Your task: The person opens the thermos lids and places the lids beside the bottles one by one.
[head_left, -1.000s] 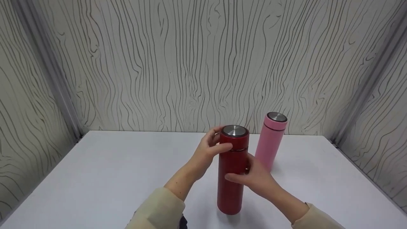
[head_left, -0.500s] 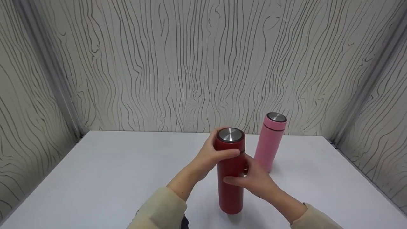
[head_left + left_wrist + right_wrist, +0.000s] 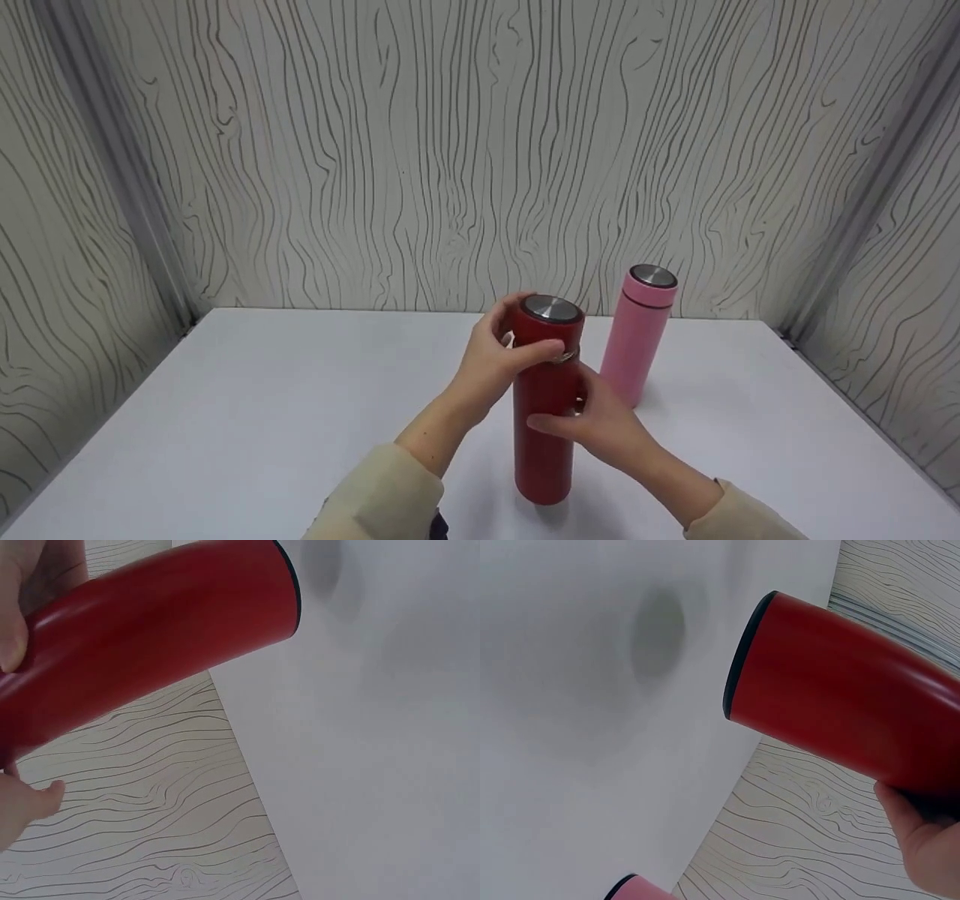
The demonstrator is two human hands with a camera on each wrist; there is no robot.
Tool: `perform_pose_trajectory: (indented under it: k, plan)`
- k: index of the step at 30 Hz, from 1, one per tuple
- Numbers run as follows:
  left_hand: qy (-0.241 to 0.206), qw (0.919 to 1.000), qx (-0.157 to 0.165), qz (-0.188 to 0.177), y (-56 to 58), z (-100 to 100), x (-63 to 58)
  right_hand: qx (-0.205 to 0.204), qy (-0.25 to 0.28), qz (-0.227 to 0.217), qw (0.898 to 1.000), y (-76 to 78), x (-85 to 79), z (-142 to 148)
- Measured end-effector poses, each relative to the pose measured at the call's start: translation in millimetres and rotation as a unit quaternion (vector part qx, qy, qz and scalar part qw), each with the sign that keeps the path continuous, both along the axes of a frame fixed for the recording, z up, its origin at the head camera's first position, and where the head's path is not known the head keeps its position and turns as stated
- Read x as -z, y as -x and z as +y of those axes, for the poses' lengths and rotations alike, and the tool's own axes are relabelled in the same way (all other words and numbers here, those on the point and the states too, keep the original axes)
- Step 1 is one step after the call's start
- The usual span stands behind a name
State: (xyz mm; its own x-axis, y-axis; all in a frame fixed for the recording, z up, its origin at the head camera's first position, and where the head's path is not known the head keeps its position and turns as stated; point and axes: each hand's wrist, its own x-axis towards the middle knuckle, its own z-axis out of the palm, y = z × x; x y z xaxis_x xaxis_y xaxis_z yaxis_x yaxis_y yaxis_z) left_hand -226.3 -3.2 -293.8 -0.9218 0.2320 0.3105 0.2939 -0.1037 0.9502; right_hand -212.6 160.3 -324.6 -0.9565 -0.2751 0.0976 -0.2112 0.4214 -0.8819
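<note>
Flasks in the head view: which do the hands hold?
The red flask, gripped by the left hand and right hand and raised off the table; the pink flask stands behind, held by neither.

You get dim, flat light, a glossy streak along the red flask (image 3: 847,697), soft-edged shadows on the white table (image 3: 570,817)

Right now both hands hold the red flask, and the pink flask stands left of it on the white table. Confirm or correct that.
Not left: the head view shows the pink flask standing right of the red flask on the white table. The left hand and right hand do hold the red one.
</note>
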Motion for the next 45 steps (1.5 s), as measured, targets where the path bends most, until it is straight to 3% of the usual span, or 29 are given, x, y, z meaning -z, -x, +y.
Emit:
perform_pose_trajectory:
  k: [8,16,27,33,39,42,45]
  plan:
    - [-0.028,0.9995,-0.012,0.002,-1.8,12,-0.3,0.033,-0.016,0.001,0.999,-2.6,-0.6,3]
    - [-0.057,0.9975,-0.042,0.006,-7.5,19,-5.9,0.035,-0.025,0.002,0.999,-2.4,0.5,-1]
    - [-0.016,0.9928,-0.108,0.049,-10.2,25,-9.5,0.043,-0.021,-0.003,0.999,-2.6,-0.4,-4]
    - [-0.012,0.9835,-0.171,0.058,-10.2,30,-7.8,0.039,-0.012,0.007,0.999,-2.0,3.1,-8]
    - [-0.016,0.9715,-0.230,0.056,-12.8,38,-11.2,0.059,-0.010,0.016,0.998,-3.2,1.4,-13]
    - [-0.015,0.9696,-0.239,0.052,-14.2,39,-11.9,0.063,-0.012,0.020,0.998,-2.0,1.3,-14]
    - [-0.013,0.9734,-0.224,0.044,-14.5,37,-11.2,0.061,-0.014,0.016,0.998,-0.1,2.3,-14]
